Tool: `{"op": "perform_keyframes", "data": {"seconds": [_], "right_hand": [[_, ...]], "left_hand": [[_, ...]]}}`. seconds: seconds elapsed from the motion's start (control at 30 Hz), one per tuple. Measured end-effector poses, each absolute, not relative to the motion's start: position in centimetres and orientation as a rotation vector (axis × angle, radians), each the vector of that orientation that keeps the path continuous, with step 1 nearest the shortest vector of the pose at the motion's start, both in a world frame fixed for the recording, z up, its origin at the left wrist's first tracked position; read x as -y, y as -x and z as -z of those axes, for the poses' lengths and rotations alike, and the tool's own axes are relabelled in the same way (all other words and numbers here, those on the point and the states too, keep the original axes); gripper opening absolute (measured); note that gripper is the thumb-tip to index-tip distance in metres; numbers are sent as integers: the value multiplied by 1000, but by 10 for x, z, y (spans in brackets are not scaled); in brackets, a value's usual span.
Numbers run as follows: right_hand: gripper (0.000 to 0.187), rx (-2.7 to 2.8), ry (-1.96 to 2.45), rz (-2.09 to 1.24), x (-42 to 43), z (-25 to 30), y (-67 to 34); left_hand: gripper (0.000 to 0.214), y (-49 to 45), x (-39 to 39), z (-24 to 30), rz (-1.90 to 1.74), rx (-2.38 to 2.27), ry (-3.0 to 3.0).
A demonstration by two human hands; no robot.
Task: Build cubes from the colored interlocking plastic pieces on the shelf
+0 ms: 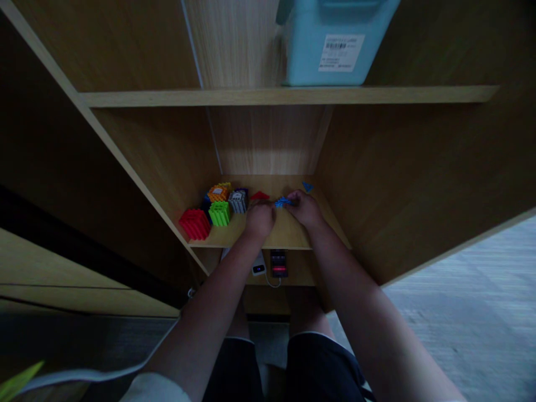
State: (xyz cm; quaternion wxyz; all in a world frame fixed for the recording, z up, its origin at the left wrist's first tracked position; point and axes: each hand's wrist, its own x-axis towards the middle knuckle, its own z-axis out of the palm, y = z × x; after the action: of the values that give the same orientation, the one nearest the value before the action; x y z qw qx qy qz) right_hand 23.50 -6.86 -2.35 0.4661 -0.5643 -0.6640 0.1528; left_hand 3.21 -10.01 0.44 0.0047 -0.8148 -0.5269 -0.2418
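Note:
My right hand (306,209) is closed in a pinch on a small blue plastic piece (283,202) with a jagged outline, over the middle shelf. My left hand (260,219) is curled at the left of this piece, its fingertips close to it. Whatever the left fingers grip is hidden by the hand. Just behind the left hand lies a flat red triangular piece (260,195). A blue triangular piece (307,186) rests on the shelf behind the right hand.
At the shelf's left stand ribbed stacks in red (195,224), green (220,214), grey (238,202) and orange (218,193). A light blue bin (335,47) sits on the upper shelf (251,98). Below are a white device (258,268) and a dark cabled device (278,263).

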Motion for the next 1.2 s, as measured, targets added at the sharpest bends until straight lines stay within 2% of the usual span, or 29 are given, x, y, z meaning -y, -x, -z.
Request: {"op": "perform_keyframes", "data": {"seconds": [0.5,1.2], "right_hand": [[21,1645,1364,-394,67,25,-234],[23,1678,1440,-356,69,21,-233]], "left_hand": [[24,-33,100,-4,792,1672,2579],[30,-33,101,-6,682,1678,2541]]}}
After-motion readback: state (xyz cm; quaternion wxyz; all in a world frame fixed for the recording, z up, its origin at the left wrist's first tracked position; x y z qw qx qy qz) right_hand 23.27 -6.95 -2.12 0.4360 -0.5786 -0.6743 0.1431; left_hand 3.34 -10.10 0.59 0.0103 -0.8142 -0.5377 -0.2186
